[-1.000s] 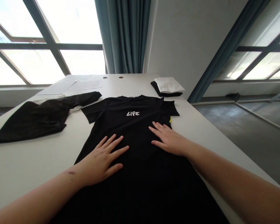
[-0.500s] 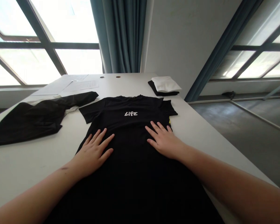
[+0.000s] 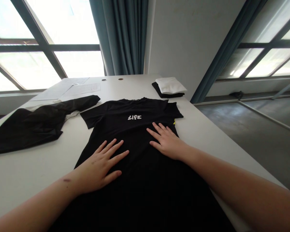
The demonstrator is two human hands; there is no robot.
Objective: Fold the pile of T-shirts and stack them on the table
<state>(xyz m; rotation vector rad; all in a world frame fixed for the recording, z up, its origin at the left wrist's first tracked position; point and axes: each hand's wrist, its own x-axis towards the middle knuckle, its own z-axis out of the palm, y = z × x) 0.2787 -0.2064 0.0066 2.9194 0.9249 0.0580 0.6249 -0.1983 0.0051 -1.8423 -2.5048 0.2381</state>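
A black T-shirt (image 3: 135, 138) lies spread out in front of me, its collar toward the far side and a small white print upside down near the top. My left hand (image 3: 103, 167) rests flat on the left middle of the shirt, fingers spread. Higher up, on the right side of the fabric, my right hand (image 3: 166, 141) lies palm down with its fingers apart. A bit of yellow shows at the shirt's right edge below the sleeve. The lower part of the shirt merges with dark fabric close to me, and I cannot tell where it ends.
The white table (image 3: 38, 174) carries a crumpled dark garment (image 3: 38, 125) on the left. Paper sheets (image 3: 82, 89) lie behind it. At the back right, a folded white cloth (image 3: 171, 85) sits on a folded black cloth (image 3: 170, 95). Curtains (image 3: 125, 38) hang beyond the table.
My left hand has slid toward me and a little to the right over the shirt. My right hand has shifted slightly up and left. Both stay flat.
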